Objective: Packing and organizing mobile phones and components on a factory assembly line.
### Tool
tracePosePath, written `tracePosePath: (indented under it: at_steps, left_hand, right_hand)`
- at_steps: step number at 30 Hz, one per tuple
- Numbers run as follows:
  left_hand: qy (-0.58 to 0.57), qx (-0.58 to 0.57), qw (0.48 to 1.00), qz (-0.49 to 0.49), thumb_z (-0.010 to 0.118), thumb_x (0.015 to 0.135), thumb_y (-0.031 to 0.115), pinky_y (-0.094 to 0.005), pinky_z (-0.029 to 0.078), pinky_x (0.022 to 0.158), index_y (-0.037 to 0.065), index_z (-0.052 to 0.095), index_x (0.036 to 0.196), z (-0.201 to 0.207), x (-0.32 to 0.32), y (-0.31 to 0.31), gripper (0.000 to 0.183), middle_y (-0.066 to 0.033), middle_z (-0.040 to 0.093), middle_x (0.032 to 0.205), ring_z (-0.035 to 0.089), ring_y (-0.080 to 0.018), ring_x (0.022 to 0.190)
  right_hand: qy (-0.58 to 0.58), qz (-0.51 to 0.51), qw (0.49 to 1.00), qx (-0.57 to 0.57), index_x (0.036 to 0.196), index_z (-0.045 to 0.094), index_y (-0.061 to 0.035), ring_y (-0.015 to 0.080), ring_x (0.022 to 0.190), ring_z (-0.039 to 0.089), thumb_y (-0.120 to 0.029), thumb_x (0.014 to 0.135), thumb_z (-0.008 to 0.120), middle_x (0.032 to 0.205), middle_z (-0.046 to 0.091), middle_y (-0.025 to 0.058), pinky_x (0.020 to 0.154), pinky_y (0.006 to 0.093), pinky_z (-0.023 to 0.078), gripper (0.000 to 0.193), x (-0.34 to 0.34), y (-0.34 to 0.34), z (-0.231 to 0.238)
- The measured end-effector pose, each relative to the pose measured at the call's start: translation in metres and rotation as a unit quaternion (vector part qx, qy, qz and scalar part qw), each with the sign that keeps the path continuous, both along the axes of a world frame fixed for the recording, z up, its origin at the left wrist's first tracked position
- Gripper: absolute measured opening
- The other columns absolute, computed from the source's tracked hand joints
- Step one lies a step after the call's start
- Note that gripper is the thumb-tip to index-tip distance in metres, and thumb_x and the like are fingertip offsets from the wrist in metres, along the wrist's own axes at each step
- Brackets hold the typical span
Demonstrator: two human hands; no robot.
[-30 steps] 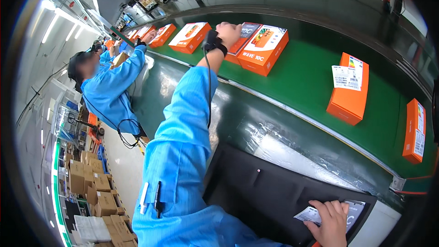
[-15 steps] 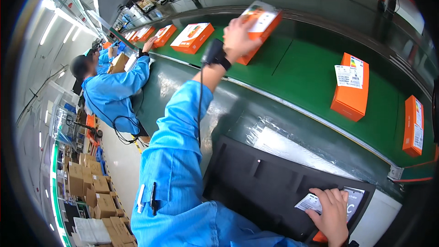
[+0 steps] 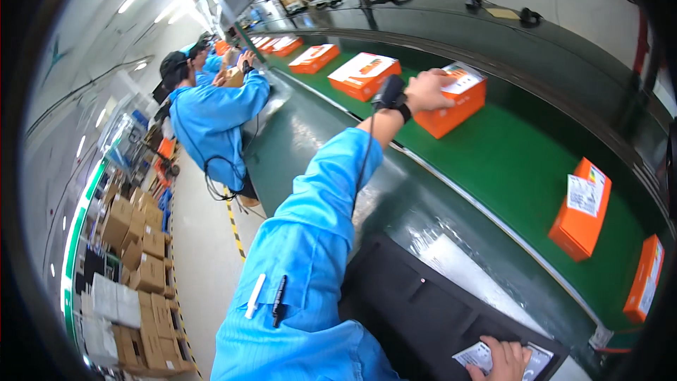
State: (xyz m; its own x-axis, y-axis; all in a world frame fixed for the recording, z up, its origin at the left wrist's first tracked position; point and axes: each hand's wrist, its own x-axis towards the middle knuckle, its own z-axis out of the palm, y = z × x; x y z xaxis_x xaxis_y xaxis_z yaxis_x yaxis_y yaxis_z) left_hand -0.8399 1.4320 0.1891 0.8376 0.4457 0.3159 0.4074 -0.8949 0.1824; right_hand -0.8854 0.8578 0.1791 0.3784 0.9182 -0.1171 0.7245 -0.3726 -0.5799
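Observation:
My left hand [image 3: 429, 92] reaches out over the green conveyor belt [image 3: 493, 162]. Its fingers and thumb grip the top of an orange box [image 3: 457, 109] with a white-labelled lid, which rests on the belt. At the lower right, my right hand [image 3: 504, 361] bends its fingers over a box with a printed grey-and-white top [image 3: 540, 361]. A white label [image 3: 471, 357] shows beside its thumb. That box lies on a black mat [image 3: 423, 310]; the lower picture edge cuts off part of the hand and box.
More orange boxes stand along the belt, one [image 3: 365, 76] beyond my left hand and another [image 3: 582, 212] to the right. Clear plastic wrap [image 3: 451, 254] lies between mat and belt rail. Co-workers in blue [image 3: 211, 123] stand at the left. Cardboard cartons [image 3: 151, 271] are stacked on the floor.
The orange box in my left hand was tilted and blurred; now it sits level on the belt. The view has turned left. My right hand stays on its box.

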Motion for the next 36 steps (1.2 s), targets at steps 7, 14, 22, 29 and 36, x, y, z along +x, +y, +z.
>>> tracePosePath:
  at_steps: [7, 14, 22, 29, 36]
  left_hand:
    - [0.031, -0.052, 0.998, 0.016, 0.067, 0.063, 0.044, -0.0478, 0.043, 0.1, 0.027, 0.061, 0.131, -0.017, -0.01, 0.012, 0.071, -0.0079, 0.05, 0.142, 0.054, -0.0283, 0.123]
    - [0.043, -0.062, 0.996, 0.05, 0.067, 0.06, 0.046, -0.0555, 0.037, 0.101, 0.03, 0.054, 0.137, -0.046, -0.017, -0.009, 0.08, -0.0038, 0.041, 0.15, 0.041, -0.031, 0.134]
    - [-0.288, -0.696, 0.657, 0.015, 0.057, 0.09, 0.017, -0.0311, 0.05, 0.086, 0.003, 0.056, 0.127, -0.022, -0.038, 0.033, 0.04, -0.0107, 0.063, 0.118, 0.062, -0.0176, 0.099]
    - [-0.205, -0.574, 0.759, -0.23, 0.052, 0.093, 0.01, -0.0261, 0.048, 0.074, 0.0, 0.061, 0.115, 0.004, -0.101, -0.154, 0.026, -0.0052, 0.067, 0.097, 0.062, -0.0126, 0.088]
    - [0.09, -0.433, 0.835, -0.328, 0.073, 0.082, 0.017, -0.0341, 0.049, 0.062, 0.0, 0.068, 0.089, -0.014, -0.152, -0.331, 0.019, -0.0137, 0.068, 0.08, 0.063, -0.0137, 0.071]
  right_hand:
    - [0.021, 0.026, 0.999, -0.014, 0.127, 0.057, -0.0139, 0.0305, 0.104, 0.052, -0.013, 0.069, 0.076, 0.1, 0.059, 0.0094, 0.095, 0.0497, 0.031, 0.061, -0.01, 0.015, 0.003]
    - [-0.011, 0.009, 1.0, -0.008, 0.125, 0.059, -0.0128, 0.031, 0.103, 0.053, -0.013, 0.073, 0.074, 0.099, 0.06, 0.0104, 0.095, 0.0485, 0.033, 0.055, -0.018, 0.025, 0.01]
    - [-0.137, 0.055, 0.989, 0.029, 0.124, 0.059, -0.009, 0.0263, 0.094, 0.056, -0.01, 0.082, 0.069, 0.098, 0.062, 0.0098, 0.089, 0.0405, 0.042, 0.043, -0.022, 0.035, -0.004]
    - [0.002, -0.127, 0.968, 0.216, 0.097, 0.063, 0.0007, 0.0377, 0.081, 0.057, -0.006, 0.079, 0.065, 0.085, 0.063, 0.0174, 0.077, 0.0423, 0.044, 0.019, -0.031, 0.042, -0.024]
    - [0.081, -0.175, 0.937, 0.29, 0.101, 0.065, 0.0009, 0.0226, 0.07, 0.059, -0.004, 0.079, 0.068, 0.083, 0.064, 0.0123, 0.066, 0.0324, 0.046, 0.023, -0.03, 0.041, -0.024]
